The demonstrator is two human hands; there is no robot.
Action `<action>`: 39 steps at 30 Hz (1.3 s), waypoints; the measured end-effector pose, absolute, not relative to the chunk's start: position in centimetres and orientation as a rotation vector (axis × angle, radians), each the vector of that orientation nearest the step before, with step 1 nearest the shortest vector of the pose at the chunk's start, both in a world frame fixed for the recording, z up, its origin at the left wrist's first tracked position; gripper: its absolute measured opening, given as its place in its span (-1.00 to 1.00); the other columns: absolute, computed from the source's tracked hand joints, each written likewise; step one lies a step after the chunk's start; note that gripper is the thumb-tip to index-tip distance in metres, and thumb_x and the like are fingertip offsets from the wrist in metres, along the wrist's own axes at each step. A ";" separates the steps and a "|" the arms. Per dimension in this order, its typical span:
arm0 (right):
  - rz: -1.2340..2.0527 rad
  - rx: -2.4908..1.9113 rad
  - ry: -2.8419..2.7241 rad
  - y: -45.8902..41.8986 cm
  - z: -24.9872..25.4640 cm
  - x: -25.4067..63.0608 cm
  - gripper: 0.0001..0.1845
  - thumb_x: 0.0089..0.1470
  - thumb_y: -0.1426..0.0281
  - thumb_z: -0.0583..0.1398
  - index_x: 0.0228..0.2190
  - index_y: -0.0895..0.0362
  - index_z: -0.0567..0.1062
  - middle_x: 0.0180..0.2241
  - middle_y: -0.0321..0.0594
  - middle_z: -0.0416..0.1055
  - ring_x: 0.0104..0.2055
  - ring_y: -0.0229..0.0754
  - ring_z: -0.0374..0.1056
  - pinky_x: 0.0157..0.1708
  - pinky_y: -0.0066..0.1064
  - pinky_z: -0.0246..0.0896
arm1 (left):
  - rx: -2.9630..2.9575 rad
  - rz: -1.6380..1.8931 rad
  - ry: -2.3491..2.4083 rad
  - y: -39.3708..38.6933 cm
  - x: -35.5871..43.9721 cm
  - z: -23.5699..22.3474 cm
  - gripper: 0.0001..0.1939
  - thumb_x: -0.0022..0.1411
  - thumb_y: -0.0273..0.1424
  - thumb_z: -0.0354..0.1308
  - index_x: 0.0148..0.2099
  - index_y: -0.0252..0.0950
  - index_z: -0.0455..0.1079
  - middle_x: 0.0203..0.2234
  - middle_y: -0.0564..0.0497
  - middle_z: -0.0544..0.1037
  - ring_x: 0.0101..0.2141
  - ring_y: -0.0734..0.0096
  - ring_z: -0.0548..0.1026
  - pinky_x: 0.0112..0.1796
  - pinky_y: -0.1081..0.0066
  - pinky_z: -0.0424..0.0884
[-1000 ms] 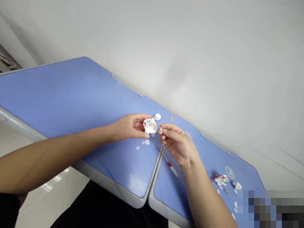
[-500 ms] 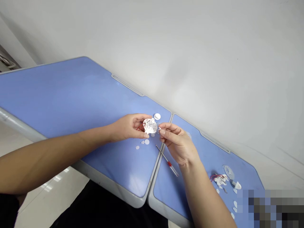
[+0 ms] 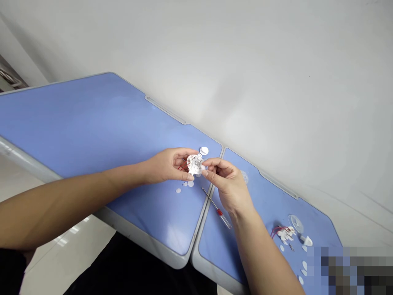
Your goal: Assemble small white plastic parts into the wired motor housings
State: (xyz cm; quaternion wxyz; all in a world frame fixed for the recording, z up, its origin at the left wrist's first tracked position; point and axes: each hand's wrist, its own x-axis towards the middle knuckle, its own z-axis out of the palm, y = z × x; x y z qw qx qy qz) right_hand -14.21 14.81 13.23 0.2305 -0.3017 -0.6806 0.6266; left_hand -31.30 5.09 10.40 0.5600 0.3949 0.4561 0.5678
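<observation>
Between thumb and fingers, my left hand (image 3: 172,164) grips a round white plastic housing (image 3: 194,164) with red wires hanging at its left side. My right hand (image 3: 225,176) is closed in a pinch at the housing's right edge; its fingertips hide the small white piece they held. A screwdriver (image 3: 216,208) with a clear and red handle lies below, across the gap between the tables. Just beyond the housing rests a white disc (image 3: 204,150). Several small pale discs (image 3: 190,184) are scattered below my left fingertips.
Two blue tabletops (image 3: 92,119) with grey rims meet along a narrow gap. On the right one lie white parts with red wires (image 3: 285,234), a clear disc (image 3: 296,223), a white plug-like piece (image 3: 307,241) and another clear disc (image 3: 245,177). A pale wall (image 3: 276,82) runs behind.
My right hand has moved slightly left, bringing its pinched fingertips from beside the white housing onto its right edge. My left hand keeps its hold, with the housing shifted slightly right.
</observation>
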 end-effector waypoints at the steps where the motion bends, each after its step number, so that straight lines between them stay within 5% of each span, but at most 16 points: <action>1: 1.723 -0.828 -1.875 14.8 13.2 -14.2 -0.86 -0.14 0.38 0.37 -0.41 -0.01 0.59 -0.48 -0.37 0.19 -0.43 -0.30 0.06 -0.38 -0.39 0.01 | 0.930 1.339 1.068 5.1 -31.3 10.4 -0.28 -0.09 -0.57 0.37 0.15 -0.34 0.26 -0.11 -0.10 0.54 -0.17 0.38 0.53 -0.09 0.31 0.45; 39: 1.531 -0.790 -2.009 14.6 13.3 -14.4 -0.86 -0.09 0.38 0.31 -0.37 -0.02 0.57 -0.43 -0.37 0.20 -0.40 -0.29 0.09 -0.34 -0.38 0.06 | 0.986 1.356 1.058 5.2 -31.5 10.6 -0.29 -0.08 -0.58 0.37 0.15 -0.33 0.27 -0.06 -0.13 0.53 -0.13 0.32 0.55 -0.07 0.30 0.46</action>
